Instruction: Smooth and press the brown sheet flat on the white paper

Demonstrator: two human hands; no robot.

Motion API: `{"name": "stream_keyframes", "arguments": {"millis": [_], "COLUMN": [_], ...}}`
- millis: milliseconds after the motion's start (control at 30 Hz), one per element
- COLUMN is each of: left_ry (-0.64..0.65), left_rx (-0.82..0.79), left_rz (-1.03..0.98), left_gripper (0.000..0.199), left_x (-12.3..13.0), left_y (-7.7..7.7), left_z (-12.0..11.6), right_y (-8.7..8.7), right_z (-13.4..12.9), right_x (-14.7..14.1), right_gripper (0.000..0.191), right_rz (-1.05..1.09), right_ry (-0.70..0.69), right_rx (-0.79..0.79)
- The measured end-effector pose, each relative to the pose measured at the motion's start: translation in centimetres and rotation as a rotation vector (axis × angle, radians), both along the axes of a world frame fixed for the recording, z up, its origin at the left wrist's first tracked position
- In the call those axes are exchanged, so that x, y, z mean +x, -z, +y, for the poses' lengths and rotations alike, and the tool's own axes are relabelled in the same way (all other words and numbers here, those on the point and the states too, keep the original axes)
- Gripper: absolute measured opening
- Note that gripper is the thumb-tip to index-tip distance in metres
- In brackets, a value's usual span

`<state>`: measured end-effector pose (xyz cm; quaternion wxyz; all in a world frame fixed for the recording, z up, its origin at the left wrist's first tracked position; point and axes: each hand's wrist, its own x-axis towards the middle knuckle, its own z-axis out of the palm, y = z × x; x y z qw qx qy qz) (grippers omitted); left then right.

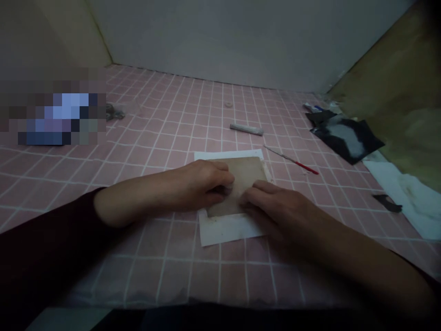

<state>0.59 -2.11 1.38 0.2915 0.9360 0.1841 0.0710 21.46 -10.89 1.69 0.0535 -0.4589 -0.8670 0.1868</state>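
Observation:
A tan, flat square piece point(241, 172) lies on a white sheet of paper point(220, 232) in front of me. My left hand point(210, 181) rests over the left part of the square, its fingers curled together; anything between them is too small to make out. Over the lower right part is my right hand point(272, 202), with fingers bent and pressed together near the surface. What its fingertips may hold is hidden in shadow. The two hands are a short distance apart.
Beyond the paper lie a grey bar point(246, 129) and a small round piece point(228, 105). A thin tool with a red handle point(306, 168) is to the right. Black sheets point(347, 138), a dark scrap point(387, 202) and white paper point(396, 184) lie farther right on the pink checked cloth point(165, 138).

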Motion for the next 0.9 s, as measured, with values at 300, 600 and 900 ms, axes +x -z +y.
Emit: {"name": "stream_keyframes", "arguments": {"millis": [300, 600, 900], "left_ry": [-0.002, -0.004, -0.007], "left_rx": [0.007, -0.012, 0.005], "left_rz": [0.026, 0.019, 0.002], "left_gripper": [0.008, 0.009, 0.009], "left_x": [0.1, 0.0, 0.0], "left_y": [-0.2, -0.1, 0.2], "left_z": [-0.1, 0.0, 0.0], "right_y": [-0.4, -0.1, 0.1], "right_z": [0.3, 0.1, 0.2], "right_x": [0.8, 0.2, 0.0], "right_gripper": [0.015, 0.016, 0.021], "right_rz": [-0.109, 0.009, 0.048], "right_ry": [0.009, 0.008, -0.079], "right_rx": [0.023, -0.006, 0.0]}}
